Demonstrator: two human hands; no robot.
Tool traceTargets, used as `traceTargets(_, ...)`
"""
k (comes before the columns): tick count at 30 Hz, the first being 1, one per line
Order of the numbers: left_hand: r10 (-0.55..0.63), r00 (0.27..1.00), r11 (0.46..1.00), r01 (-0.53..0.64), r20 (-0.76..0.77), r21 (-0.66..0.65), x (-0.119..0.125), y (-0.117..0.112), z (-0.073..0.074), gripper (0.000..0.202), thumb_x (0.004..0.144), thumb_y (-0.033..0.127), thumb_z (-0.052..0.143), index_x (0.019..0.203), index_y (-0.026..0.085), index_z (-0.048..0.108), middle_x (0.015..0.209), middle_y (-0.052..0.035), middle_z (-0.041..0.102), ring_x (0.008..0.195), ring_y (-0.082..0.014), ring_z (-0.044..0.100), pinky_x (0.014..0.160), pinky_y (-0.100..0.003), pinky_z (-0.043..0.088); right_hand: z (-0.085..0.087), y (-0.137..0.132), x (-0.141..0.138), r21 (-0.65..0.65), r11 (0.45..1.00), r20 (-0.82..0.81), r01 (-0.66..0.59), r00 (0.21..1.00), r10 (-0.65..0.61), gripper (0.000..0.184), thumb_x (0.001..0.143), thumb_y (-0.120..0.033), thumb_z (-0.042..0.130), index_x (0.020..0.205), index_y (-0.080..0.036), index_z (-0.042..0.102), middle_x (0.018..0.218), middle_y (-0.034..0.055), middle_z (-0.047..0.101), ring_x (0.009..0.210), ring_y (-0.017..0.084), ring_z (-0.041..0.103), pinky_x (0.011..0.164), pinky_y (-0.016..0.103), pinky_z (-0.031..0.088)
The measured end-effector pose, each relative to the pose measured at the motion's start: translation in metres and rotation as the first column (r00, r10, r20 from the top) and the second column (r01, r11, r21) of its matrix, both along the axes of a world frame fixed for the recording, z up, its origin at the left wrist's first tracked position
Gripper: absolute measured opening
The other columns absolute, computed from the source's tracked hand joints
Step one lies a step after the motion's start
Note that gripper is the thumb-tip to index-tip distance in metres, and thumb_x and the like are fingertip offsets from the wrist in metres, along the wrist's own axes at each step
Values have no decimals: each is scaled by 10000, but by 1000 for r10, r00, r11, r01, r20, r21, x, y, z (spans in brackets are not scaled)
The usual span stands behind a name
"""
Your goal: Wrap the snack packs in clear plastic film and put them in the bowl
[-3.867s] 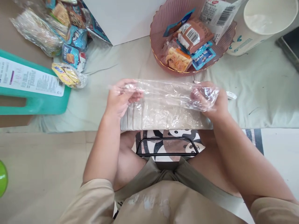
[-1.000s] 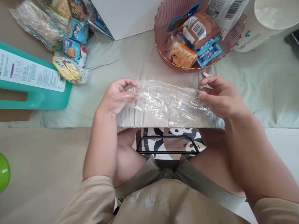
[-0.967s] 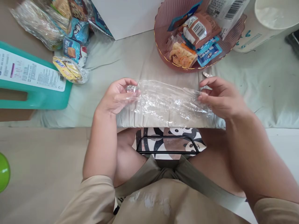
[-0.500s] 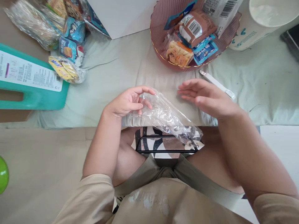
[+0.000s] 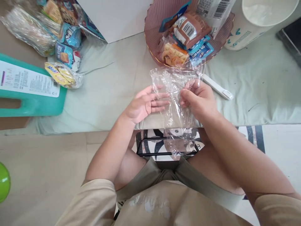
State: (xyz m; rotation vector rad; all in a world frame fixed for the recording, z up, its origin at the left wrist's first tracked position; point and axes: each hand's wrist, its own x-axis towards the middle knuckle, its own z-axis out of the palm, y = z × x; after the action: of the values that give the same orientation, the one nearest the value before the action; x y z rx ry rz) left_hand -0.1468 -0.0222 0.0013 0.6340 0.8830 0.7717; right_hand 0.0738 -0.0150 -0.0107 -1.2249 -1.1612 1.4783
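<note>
At clear plastic (image 5: 174, 83), right hand (image 5: 202, 101) curled

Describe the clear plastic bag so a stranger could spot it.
Find the pink, ribbed, gold-rimmed bowl. On its near side, the right hand holds a crinkled, transparent plastic bag. Unlike the bowl's printed snack packets, it looks colourless and unprinted.

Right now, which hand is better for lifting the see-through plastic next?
Probably the right hand: its thumb and fingers seem to pinch the clear plastic. The left hand is open, with fingers stretched out at the plastic instead of closed on it.
</note>
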Motion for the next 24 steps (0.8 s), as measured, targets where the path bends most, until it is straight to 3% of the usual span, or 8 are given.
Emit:
traceTargets(2, 1, 998, 1000, 0, -66, 10, 7, -2, -1, 605, 705, 303, 874, 1231, 193, 598, 1225, -123, 777, 1008, -230, 789, 837, -316, 647, -3, 0, -1, 31, 997, 56, 70, 996, -72, 273, 865, -318, 745, 815, -258, 483, 644, -49, 529, 498, 91, 526, 463, 259, 438)
traceTargets(5, 71, 973, 997, -60, -219, 56, 15, -5, -1, 491, 782, 206, 788, 1229, 180, 586, 1118, -90, 796, 883, -157, 781, 733, -233, 624, -4, -2, -1, 93, 988, 161, 122, 978, -135, 248, 882, -276, 716, 800, -251, 483, 651, -38, 532, 508, 95, 542, 468, 258, 441)
traceTargets(9, 174, 918, 979, -122, -356, 166, 19, -7, -3, 452, 866, 202, 706, 1282, 222, 531, 1001, -44, 792, 711, -105, 731, 644, -209, 592, -3, -4, 0, 195, 963, 302, 186, 923, -240, 256, 863, -238, 711, 767, -242, 475, 663, -41, 517, 466, 70, 482, 440, 255, 356)
traceTargets(12, 248, 889, 953, -154, -384, 260, 19, -10, -6, 431, 876, 300, 741, 1236, 274, 504, 1009, -17, 775, 681, -95, 712, 623, -210, 581, -1, -6, -1, 255, 948, 362, 190, 890, -276, 247, 850, -193, 692, 761, -237, 466, 678, -53, 487, 470, 54, 429, 448, 256, 304)
traceTargets(14, 215, 899, 959, -121, -382, 256, 20, -12, -7, 317, 898, 454, 718, 1059, 243, 546, 1002, -29, 758, 740, -115, 733, 622, -214, 585, 0, -6, -2, 280, 942, 388, 187, 875, -289, 235, 849, -170, 669, 754, -235, 465, 672, -59, 472, 482, 54, 413, 468, 260, 303)
traceTargets(18, 47, 940, 985, 13, -339, 173, 26, -14, -2, 607, 880, 778, 554, 811, 176, 601, 1014, -90, 742, 891, -172, 757, 685, -246, 616, 0, -6, -4, 319, 929, 450, 189, 832, -324, 233, 846, -152, 662, 742, -231, 469, 673, -60, 479, 507, 60, 402, 500, 266, 319)
traceTargets(20, -15, 943, 980, 81, -334, 183, 28, -15, 0, 604, 800, 763, 679, 838, 161, 656, 1040, -94, 745, 887, -162, 740, 711, -246, 615, 0, -6, -5, 301, 936, 472, 181, 825, -311, 235, 847, -144, 664, 748, -232, 470, 677, -61, 483, 511, 65, 410, 515, 273, 331)
traceTargets(24, -7, 915, 972, 101, -403, 212, 27, -16, 1, 375, 763, 480, 825, 761, 159, 632, 892, -48, 731, 793, -121, 692, 681, -222, 581, 2, -6, -6, 242, 955, 471, 172, 840, -270, 233, 857, -160, 671, 755, -235, 474, 685, -56, 492, 523, 77, 441, 530, 280, 349)
